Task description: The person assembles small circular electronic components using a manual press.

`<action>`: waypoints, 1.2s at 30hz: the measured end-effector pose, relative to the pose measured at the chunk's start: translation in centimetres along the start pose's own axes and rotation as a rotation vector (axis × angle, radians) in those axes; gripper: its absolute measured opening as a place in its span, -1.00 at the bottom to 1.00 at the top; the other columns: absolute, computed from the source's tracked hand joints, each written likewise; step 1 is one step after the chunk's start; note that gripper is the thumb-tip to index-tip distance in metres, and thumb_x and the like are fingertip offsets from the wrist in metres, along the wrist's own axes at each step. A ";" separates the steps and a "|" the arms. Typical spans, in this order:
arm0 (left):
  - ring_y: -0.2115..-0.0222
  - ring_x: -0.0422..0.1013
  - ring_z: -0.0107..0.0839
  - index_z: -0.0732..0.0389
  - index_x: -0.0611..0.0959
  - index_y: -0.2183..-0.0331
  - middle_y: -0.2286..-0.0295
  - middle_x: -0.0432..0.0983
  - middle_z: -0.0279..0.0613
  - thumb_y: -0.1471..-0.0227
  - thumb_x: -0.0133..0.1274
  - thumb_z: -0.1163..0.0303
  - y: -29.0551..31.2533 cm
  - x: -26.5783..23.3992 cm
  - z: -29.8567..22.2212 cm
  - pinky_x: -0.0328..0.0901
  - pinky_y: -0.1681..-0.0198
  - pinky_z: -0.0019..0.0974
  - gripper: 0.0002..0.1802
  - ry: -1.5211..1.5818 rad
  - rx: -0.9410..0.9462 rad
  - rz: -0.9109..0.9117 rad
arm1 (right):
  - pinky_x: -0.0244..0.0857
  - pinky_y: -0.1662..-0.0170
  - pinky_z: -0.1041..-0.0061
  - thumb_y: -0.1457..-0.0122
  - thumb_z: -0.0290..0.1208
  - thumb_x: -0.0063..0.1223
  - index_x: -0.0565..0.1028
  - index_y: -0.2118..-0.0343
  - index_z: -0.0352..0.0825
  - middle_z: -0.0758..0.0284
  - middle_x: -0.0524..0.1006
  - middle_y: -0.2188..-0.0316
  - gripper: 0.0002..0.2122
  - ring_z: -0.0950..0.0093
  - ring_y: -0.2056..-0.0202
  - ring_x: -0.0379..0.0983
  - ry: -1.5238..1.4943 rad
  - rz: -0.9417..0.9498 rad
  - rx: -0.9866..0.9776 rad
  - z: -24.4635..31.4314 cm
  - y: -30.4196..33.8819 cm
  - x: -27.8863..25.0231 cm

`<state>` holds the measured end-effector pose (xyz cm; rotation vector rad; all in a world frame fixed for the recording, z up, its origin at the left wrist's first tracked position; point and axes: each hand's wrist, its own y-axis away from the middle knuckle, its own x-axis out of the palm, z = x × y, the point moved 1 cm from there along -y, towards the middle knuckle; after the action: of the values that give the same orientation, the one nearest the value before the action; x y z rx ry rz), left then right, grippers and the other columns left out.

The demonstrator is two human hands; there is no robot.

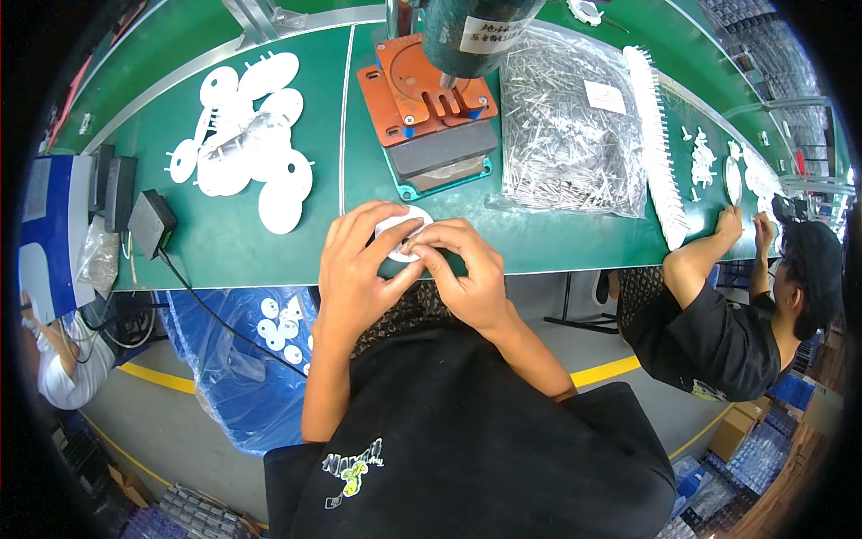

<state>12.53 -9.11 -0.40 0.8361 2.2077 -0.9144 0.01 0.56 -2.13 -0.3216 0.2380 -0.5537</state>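
At the front edge of the bench my left hand (352, 265) grips a white round plastic disc (417, 214) between thumb and fingers, tilted over the edge. My right hand (469, 274) is pinched closed against the disc's middle. Its fingertips cover whatever they hold, which may be too small to see. Just beyond my hands stands an orange-plated fixture (386, 126) on a dark block with a teal base, below a dark green machine head (476, 40) with a metal tip. To its right lies a clear bag (570, 166) full of thin metal pins.
White discs (269, 153) lie heaped on the bench's left, a row of them (663, 162) right of the bag. A black box with a cable (151, 223) sits at the left edge. Below, a blue plastic-lined bin (238, 359) holds discs. A co-worker (736, 332) sits at right.
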 end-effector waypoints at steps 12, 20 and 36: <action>-0.02 0.38 -0.06 0.20 0.66 0.12 0.07 0.51 -0.14 0.21 0.29 0.45 0.6 -1.0 0.2 0.24 -0.08 -0.07 -0.51 0.087 -0.034 0.108 | 0.37 0.11 0.31 0.06 -0.55 0.30 0.57 0.29 -0.41 0.17 0.56 0.21 -0.77 0.21 0.20 0.49 0.244 0.107 -0.341 0.2 -0.5 -0.3; -0.03 0.43 -0.03 0.25 0.74 0.28 0.17 0.60 -0.10 0.32 0.34 0.57 -3.0 -2.8 -3.6 0.31 -0.08 -0.01 -0.61 0.077 0.094 -0.204 | 0.31 0.00 0.40 -0.27 -0.48 -0.07 0.41 0.03 -0.48 0.11 0.48 0.14 -0.74 0.38 0.14 0.43 -0.195 -0.292 -0.038 -0.7 1.0 -1.3; -0.19 0.17 0.12 0.30 0.52 0.04 -0.02 0.39 0.08 0.04 0.27 0.25 -11.1 -0.1 -2.1 0.00 -0.28 0.11 -0.45 -0.103 0.067 -0.222 | 0.24 -0.07 0.30 -0.08 -0.69 -0.01 0.13 -0.20 -0.48 0.11 0.36 0.05 -0.42 0.36 0.08 0.33 0.161 -0.340 -0.568 5.6 -7.0 -5.5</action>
<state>3.83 -13.81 5.13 0.5672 2.2204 -1.1160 -6.17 -0.73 6.29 -0.8813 0.5031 -0.8455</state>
